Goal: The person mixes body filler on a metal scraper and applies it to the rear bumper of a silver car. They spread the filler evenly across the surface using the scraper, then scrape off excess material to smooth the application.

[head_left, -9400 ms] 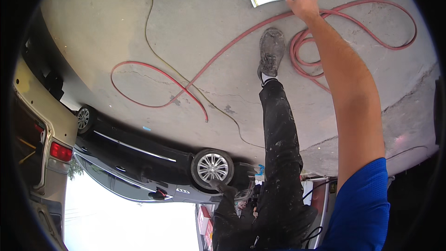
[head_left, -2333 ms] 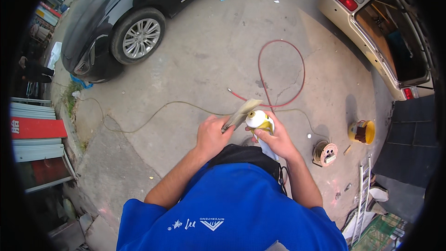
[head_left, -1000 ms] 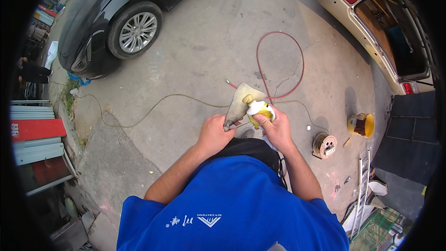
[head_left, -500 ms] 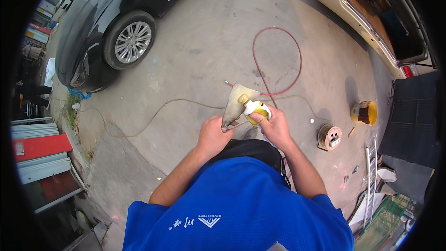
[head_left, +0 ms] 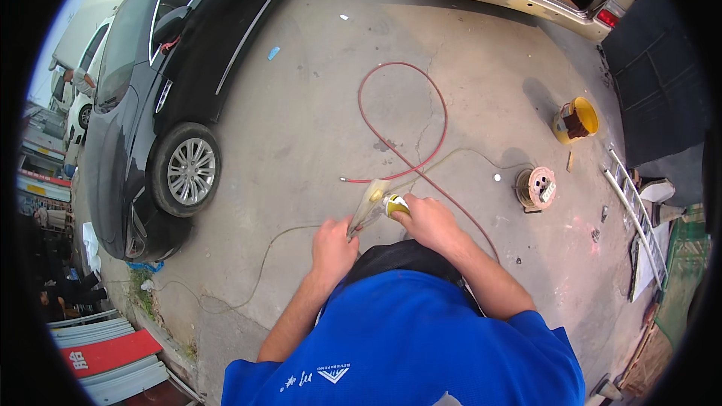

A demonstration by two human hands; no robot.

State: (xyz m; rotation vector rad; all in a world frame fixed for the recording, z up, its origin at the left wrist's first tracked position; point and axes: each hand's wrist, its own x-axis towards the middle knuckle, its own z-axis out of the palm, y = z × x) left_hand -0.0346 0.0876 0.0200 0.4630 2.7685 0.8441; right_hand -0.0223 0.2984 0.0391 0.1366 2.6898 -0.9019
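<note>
Left hand (head_left: 335, 246) holding spreader (head_left: 365, 209), right hand (head_left: 426, 221) tube (head_left: 395, 204), car (head_left: 199, 75) edging wide concrete (head_left: 293, 131)

White printing (head_left: 333, 374) on the blue shirt (head_left: 406, 323) and red signboard (head_left: 124, 349).

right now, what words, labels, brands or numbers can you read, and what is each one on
Blue shirt: white lettering beside a triangular emblem; wording not copied here.
Red panel: a white character; not copied here.
Yellow tube in the right hand: no readable text, too small and partly covered.
Cable reel: marks on a white patch, too small to read.
</note>
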